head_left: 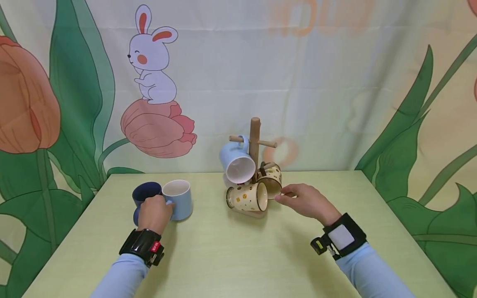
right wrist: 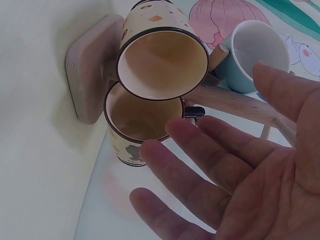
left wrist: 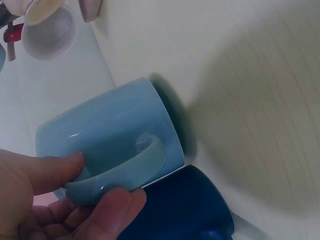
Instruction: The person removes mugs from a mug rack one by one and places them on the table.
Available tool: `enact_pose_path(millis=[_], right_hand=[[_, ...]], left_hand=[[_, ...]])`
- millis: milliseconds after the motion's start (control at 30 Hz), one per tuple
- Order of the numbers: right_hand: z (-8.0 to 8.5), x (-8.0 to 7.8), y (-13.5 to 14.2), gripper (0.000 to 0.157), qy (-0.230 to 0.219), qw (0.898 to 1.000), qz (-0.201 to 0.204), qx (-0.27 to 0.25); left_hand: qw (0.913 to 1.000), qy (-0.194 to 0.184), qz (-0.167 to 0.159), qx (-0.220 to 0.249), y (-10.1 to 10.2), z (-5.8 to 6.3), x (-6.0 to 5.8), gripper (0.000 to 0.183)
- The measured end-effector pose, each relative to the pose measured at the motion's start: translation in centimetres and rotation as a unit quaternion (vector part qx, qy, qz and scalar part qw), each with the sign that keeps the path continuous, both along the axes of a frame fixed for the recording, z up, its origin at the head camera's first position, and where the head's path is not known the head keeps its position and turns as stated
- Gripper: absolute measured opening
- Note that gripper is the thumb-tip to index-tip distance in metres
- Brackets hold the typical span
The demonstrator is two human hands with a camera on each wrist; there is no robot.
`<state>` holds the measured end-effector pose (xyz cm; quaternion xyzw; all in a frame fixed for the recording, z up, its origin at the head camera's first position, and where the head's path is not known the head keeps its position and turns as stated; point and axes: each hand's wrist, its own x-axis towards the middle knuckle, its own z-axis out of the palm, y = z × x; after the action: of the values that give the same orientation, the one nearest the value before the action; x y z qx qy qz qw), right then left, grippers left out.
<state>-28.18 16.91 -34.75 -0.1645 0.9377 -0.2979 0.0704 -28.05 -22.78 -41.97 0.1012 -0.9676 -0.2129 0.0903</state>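
My left hand (head_left: 154,213) pinches the handle of a light blue mug (head_left: 180,200) between thumb and fingers, as the left wrist view shows. The mug is upright at the table's left, right beside a dark blue mug (left wrist: 175,205). My right hand (head_left: 307,202) has relaxed, spread fingers and holds nothing. It is just right of a wooden mug tree (head_left: 255,128), near a cream patterned mug (head_left: 273,178) hung with its mouth toward me. A second cream patterned mug (right wrist: 160,60) hangs low in front, mouth to the right. Higher on the left peg hangs another light blue mug (head_left: 236,163).
The pale table (head_left: 231,256) ends at a printed curtain (head_left: 328,82) with a rabbit and tulips. The mug tree's base (right wrist: 92,70) stands near the table's back edge. An upper right peg (head_left: 268,144) of the tree is bare.
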Motion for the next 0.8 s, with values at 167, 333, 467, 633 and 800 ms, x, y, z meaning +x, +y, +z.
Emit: enact_pose_path(millis=[167, 333, 467, 633, 800], right_hand=[[-0.07, 0.02, -0.12, 0.050, -0.007, 1.000, -0.005, 0.001], [-0.04, 0.05, -0.24, 0.048, -0.009, 1.000, -0.005, -0.001], [-0.07, 0.07, -0.29, 0.048, -0.009, 1.000, -0.002, -0.003], [-0.07, 0.11, -0.34, 0.049, -0.009, 1.000, -0.003, -0.002], [0.12, 0.07, -0.48, 0.051, -0.010, 1.000, 0.002, 0.000]], left_hand=[[1.0000, 0.000, -0.005, -0.007, 0.03, -0.57, 0.16, 0.029], [0.9997, 0.015, -0.019, -0.010, -0.11, -0.99, 0.42, 0.029], [0.9994, 0.020, -0.025, -0.013, -0.29, -1.06, 0.48, 0.029], [0.9994, 0.016, -0.028, -0.012, -0.27, -1.04, 0.28, 0.030], [0.9994, 0.004, -0.029, -0.015, -0.27, -0.83, 0.31, 0.034]])
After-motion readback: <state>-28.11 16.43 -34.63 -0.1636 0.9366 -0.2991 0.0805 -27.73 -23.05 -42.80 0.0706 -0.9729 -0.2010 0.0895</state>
